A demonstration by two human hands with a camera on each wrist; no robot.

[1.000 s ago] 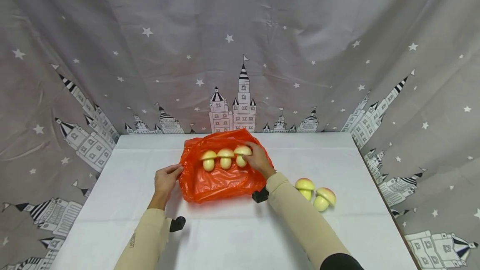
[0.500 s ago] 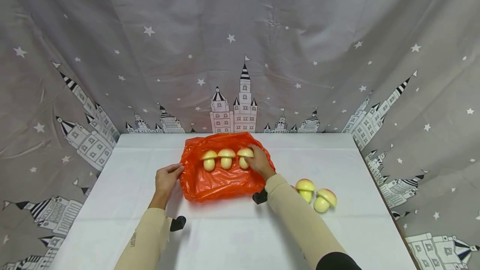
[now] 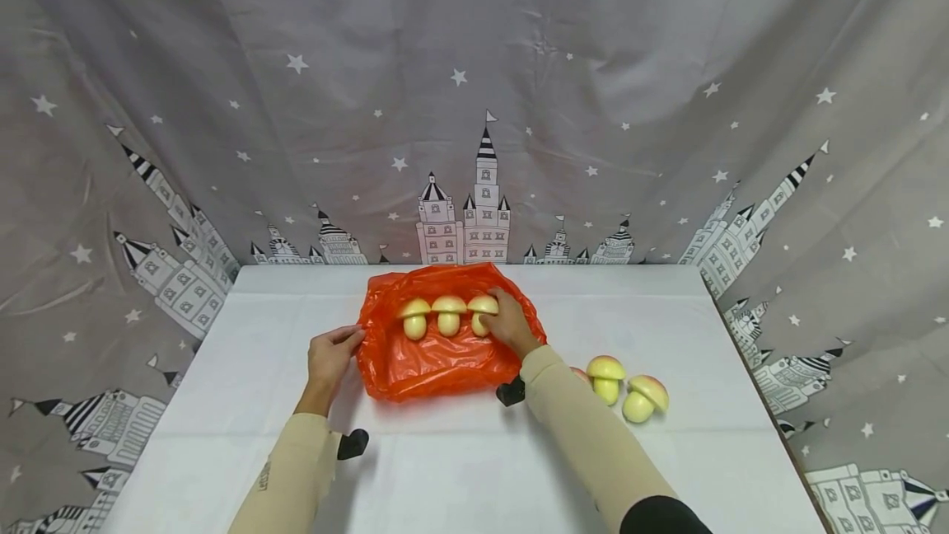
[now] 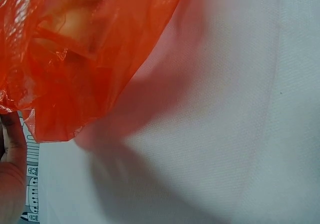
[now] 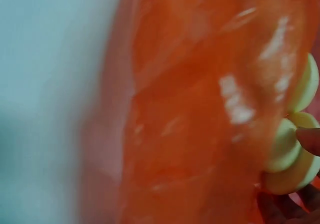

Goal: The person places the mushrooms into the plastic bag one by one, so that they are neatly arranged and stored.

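So, nearest are two tan sleeves [image 3: 593, 439] over a white table [image 3: 445, 484]. Beside the right sleeve are three yellow mushrooms outside the bag: a half-hidden mushroom [image 3: 581, 374] behind the sleeve, a middle mushroom [image 3: 605, 369] with its stem toward the person, and a leaning mushroom [image 3: 645, 399] with its stem toward the near left. Those three look left to do.

Farther on, the left hand [image 3: 329, 359] pinches the left edge of a red bag [image 3: 437, 373]. The bag is longest from left to right. Inside it sit a first mushroom [image 3: 415, 325], a second mushroom [image 3: 448, 316] and a third mushroom [image 3: 482, 304] in a row. Their caps are on the far side and their stems point at the person, so each one's long way runs near to far. The first two look done. The right hand [image 3: 510, 326] has its thumb and fingers around the third, so that one seems not quite finished.

Behind everything hangs a gray curtain [image 3: 415, 39] with castles.
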